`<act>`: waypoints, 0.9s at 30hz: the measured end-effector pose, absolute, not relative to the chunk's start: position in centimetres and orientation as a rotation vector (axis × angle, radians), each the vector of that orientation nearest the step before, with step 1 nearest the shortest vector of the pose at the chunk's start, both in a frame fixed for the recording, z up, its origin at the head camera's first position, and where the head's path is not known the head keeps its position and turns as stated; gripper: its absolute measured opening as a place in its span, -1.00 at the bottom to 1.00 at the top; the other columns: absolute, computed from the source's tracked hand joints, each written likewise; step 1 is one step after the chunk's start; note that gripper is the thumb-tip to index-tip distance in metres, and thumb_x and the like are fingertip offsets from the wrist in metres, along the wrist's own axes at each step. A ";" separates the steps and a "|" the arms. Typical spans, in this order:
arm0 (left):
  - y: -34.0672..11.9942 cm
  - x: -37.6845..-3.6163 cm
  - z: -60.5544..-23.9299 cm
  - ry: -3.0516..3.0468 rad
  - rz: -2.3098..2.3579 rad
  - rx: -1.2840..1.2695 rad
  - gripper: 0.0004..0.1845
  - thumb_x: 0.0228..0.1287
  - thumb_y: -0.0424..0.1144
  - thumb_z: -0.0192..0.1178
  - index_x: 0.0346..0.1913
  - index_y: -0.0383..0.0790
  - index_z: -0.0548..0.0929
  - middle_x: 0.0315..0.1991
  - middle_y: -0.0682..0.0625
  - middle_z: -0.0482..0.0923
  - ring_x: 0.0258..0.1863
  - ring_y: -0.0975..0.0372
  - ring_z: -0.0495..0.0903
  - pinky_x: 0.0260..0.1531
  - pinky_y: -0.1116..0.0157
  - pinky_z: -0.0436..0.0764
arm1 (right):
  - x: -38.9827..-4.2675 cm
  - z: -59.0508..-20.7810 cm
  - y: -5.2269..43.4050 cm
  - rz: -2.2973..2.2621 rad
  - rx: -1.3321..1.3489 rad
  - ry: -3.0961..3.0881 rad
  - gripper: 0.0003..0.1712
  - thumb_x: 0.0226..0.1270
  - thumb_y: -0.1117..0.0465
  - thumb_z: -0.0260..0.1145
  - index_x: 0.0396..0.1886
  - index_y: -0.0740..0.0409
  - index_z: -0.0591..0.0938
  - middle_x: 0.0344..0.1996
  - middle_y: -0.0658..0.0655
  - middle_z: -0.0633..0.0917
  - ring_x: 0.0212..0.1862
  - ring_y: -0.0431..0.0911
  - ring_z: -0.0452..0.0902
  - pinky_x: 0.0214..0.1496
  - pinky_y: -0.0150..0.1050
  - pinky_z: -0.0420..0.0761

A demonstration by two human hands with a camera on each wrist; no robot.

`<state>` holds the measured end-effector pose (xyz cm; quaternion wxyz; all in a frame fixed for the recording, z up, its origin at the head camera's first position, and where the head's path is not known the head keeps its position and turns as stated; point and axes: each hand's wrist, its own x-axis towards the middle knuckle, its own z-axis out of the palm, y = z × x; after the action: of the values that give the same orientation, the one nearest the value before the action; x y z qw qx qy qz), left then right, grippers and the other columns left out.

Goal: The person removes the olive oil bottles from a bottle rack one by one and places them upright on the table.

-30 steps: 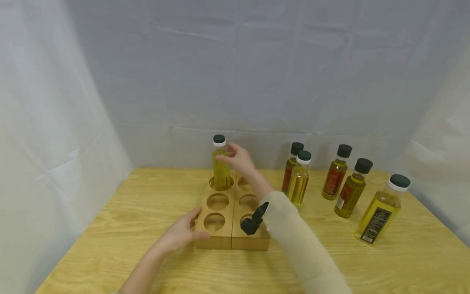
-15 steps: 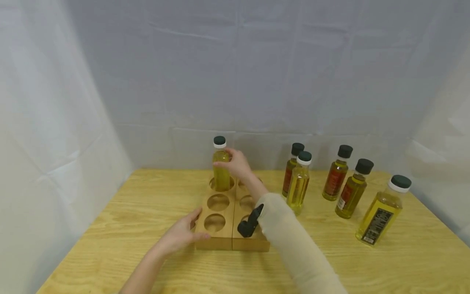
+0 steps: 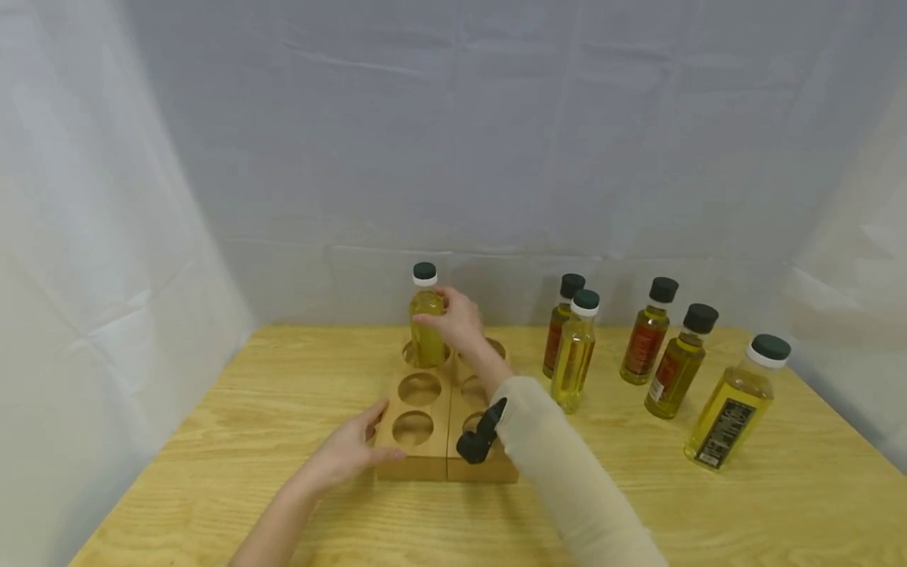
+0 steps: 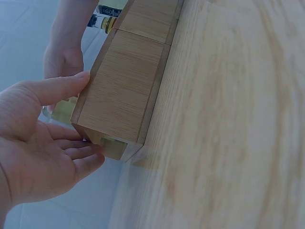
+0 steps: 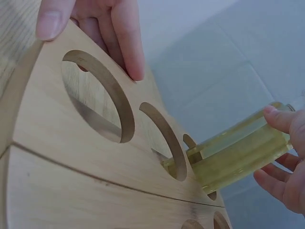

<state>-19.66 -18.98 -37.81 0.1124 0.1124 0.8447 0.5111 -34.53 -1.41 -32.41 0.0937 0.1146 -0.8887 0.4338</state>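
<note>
A bottle of yellow oil [image 3: 425, 335] with a dark green cap stands in the far left hole of the wooden bottle rack [image 3: 414, 466]. Thumb and fingers of my right hand [image 3: 459, 319] hold this bottle at its upper body, from the right. In the right wrist view the bottle's lower end passes down through the hole. My left hand [image 3: 346, 453] grips the rack's near left corner, the thumb at the front and the fingers along the left side. The rack's other holes hold no bottles where they show; my right forearm partly covers the right row.
Several other oil bottles stand upright on the table to the right: a green-capped bottle [image 3: 574, 354], dark-capped bottles with red labels [image 3: 645, 346], and a green-capped bottle with a black label [image 3: 726, 429]. A white sheet [image 3: 453, 157] hangs behind the table [image 3: 298, 370].
My right hand has moved slightly down and closed in on the bottle in the far left hole. My left hand stays at the rack's corner.
</note>
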 end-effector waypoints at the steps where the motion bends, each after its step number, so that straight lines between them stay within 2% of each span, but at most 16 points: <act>1: -19.0 -19.7 -37.8 2.476 1.500 0.333 -0.01 0.09 -0.17 0.34 0.39 -0.51 -0.06 0.36 -0.45 -0.07 0.28 -0.34 0.01 0.21 -0.18 0.13 | -34.5 -32.4 -1.4 1.274 0.338 -2.633 -0.30 0.07 0.01 0.43 0.21 0.11 0.47 0.04 0.18 0.58 0.05 0.05 0.49 0.04 -0.09 0.51; 12: -18.8 -20.1 -37.8 2.475 1.508 0.330 -0.01 0.08 -0.17 0.35 0.40 -0.49 -0.06 0.38 -0.40 -0.08 0.30 -0.29 0.01 0.24 -0.12 0.12 | -34.0 -31.9 0.0 1.317 0.346 -2.533 -0.37 0.06 0.08 0.45 0.14 0.17 0.52 -0.04 0.17 0.62 -0.09 0.02 0.55 -0.07 -0.16 0.56; 27: -18.7 -20.1 -37.5 2.515 1.463 0.368 -0.03 0.10 -0.20 0.33 0.39 -0.52 -0.05 0.37 -0.42 -0.07 0.28 -0.32 0.03 0.23 -0.13 0.15 | -33.4 -29.0 2.2 1.472 0.356 -2.420 -0.34 0.08 0.08 0.44 0.20 0.13 0.48 -0.01 0.15 0.58 -0.05 0.01 0.54 -0.07 -0.17 0.59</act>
<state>-20.12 -18.67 -37.55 0.1044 0.1247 0.8528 0.4962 -33.36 2.21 -29.03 0.1429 0.1234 -0.8390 0.5102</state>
